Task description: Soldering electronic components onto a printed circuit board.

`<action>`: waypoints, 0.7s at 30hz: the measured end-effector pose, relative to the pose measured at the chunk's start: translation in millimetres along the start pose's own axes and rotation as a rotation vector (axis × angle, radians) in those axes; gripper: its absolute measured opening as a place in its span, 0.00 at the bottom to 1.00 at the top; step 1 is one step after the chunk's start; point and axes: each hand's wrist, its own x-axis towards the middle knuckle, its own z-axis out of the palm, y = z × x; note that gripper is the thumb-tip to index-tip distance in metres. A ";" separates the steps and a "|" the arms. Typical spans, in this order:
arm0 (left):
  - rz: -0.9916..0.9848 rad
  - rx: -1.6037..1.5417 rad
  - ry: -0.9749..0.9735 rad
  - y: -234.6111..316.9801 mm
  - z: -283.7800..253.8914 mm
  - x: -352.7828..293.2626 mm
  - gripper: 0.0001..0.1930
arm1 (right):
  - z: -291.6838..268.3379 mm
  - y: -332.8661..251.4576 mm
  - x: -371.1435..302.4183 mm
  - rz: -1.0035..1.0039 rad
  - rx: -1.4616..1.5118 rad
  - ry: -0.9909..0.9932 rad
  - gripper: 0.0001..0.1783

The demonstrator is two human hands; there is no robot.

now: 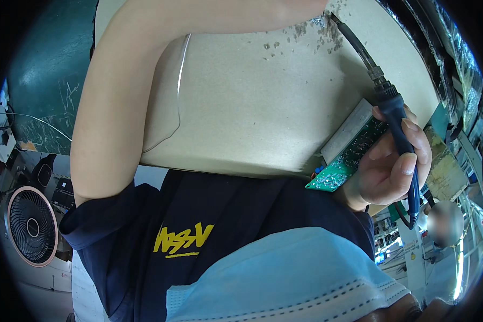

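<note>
My right hand (pixel 394 169) is closed around the dark handle of a soldering iron (pixel 400 121). The iron slants up and to the left, its tip over a patch of dark residue and small crumbs (pixel 327 29) at the top of the board-like work surface (pixel 241 107). Beside and partly behind my right hand is a green circuit board (pixel 341 169) with solder joints and a flat grey metal piece (pixel 349 131) along its side. My left forearm reaches across the top; only the edge of my left hand (pixel 311 8) shows near the iron's tip, its fingers hidden.
A thin silvery wire (pixel 180 91) runs down the work surface from under my left forearm. A scratched dark green surface (pixel 48 80) lies at left, above a round fan (pixel 32 226). Foil-like wrapped material (pixel 461 48) borders the right; another person (pixel 445 222) is farther off.
</note>
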 end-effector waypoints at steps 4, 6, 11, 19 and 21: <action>0.120 0.339 0.006 19.2 3.1 0.9 0.05 | 4.7 2.1 0.6 -0.016 -0.019 0.042 0.26; 0.082 0.218 0.003 4.3 -1.3 0.2 0.04 | 5.5 1.7 2.5 -0.024 -0.012 0.054 0.26; 0.150 0.200 -0.041 -2.3 -2.6 3.7 0.04 | 2.6 1.6 5.1 -0.039 -0.001 0.017 0.26; 0.035 -0.051 0.026 -1.9 3.5 -1.9 0.04 | 3.2 2.5 -0.3 -0.025 0.045 0.023 0.25; 0.020 0.079 -0.024 24.2 -1.2 3.2 0.05 | -1.5 4.9 -3.7 -0.006 0.048 0.044 0.25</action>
